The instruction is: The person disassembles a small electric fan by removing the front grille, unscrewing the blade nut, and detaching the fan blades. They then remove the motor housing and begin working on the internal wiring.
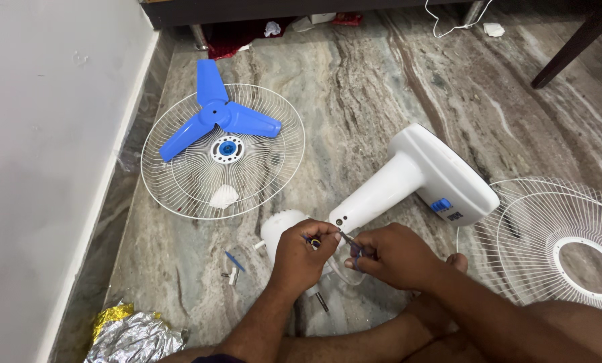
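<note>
A white fan body [408, 178] with a blue button panel lies on the marble floor, its neck pointing toward me. My left hand [301, 252] pinches a small dark part with a yellow and blue bit at the neck's joint. My right hand [391, 254] grips a thin metal tool whose tip meets that same spot. The white motor housing [279, 225] shows just behind my left hand, partly hidden by it.
A white wire grille [180, 191] with a blue three-blade propeller [217, 117] on it lies at left by the wall. A second grille [549, 249] lies at right. Small screws and a blue piece [232, 265] sit near my left wrist; crumpled foil [133, 336] lower left; a chair leg [570, 47] upper right.
</note>
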